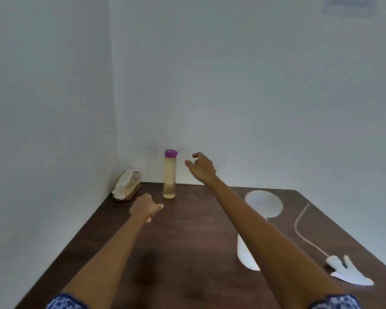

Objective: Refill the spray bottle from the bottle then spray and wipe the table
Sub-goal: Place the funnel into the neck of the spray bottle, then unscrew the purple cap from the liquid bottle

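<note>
- Right hand [201, 167] was up by the far wall, fingers loosely spread, holding nothing, just right of the bottle [170, 174].
- Left hand [144, 207] hovered near the bottle's base, loosely curled, empty.
- Bottle stood upright, purple cap on, yellowish liquid inside.
- Spray head [348, 272] with tube lay near right; funnel [264, 204] and white spray bottle [245, 253] sat partly behind the right arm.
- Basket [127, 185] with cloth sat in the far left corner of the table [187, 241].

Bottle [169, 175] w/ purple cap, yellowish liquid; dark brown wood table [176, 241]; white funnel [263, 202]; blue-white patterned sleeves [65, 301].

The right forearm [265, 230] hides the white container's [245, 253] middle.
</note>
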